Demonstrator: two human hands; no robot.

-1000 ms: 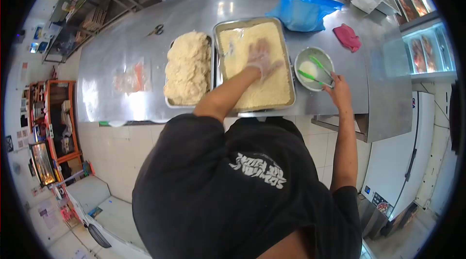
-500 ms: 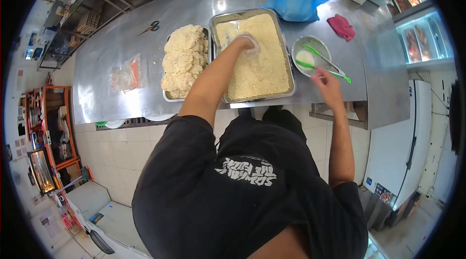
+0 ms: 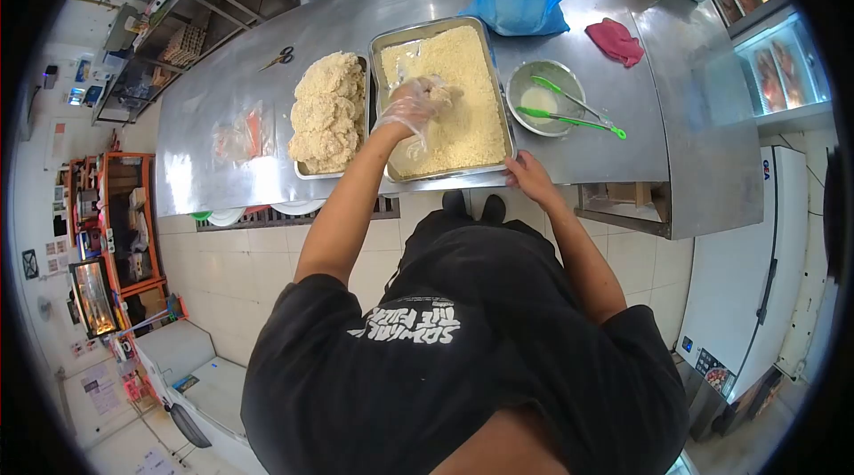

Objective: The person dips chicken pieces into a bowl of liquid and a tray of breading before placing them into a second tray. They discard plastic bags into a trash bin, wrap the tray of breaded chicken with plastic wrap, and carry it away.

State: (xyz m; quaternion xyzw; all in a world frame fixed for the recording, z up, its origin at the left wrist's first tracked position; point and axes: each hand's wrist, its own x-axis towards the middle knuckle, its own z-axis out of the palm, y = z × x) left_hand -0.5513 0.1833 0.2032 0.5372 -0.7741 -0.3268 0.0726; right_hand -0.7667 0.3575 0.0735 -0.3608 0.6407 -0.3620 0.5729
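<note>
My left hand (image 3: 416,107), in a clear plastic glove, is down in the pale yellow breadcrumbs (image 3: 467,124) filling a metal tray (image 3: 505,110). Its fingers curl at a crumb-coloured lump that I cannot identify. At the tray's near right corner, my bare right hand (image 3: 530,177) grips the rim. Crumb-coated pieces (image 3: 327,115) are heaped on a second tray (image 3: 305,174) to the left. Right of the crumbs stands a metal bowl (image 3: 569,75) with whitish liquid inside, and green-tipped tongs (image 3: 569,99) lie across it.
Behind the bowl sits a blue plastic bag (image 3: 525,4), with a red cloth (image 3: 615,41) to its right. Scissors (image 3: 280,58) and a clear plastic packet (image 3: 245,134) lie on the left of the steel table (image 3: 213,101). A white chest freezer (image 3: 743,261) stands at right.
My right hand has left the tongs at the bowl and moved left to the tray's corner. My left hand has shifted within the crumbs, and its glove shows more. The view has shifted slightly.
</note>
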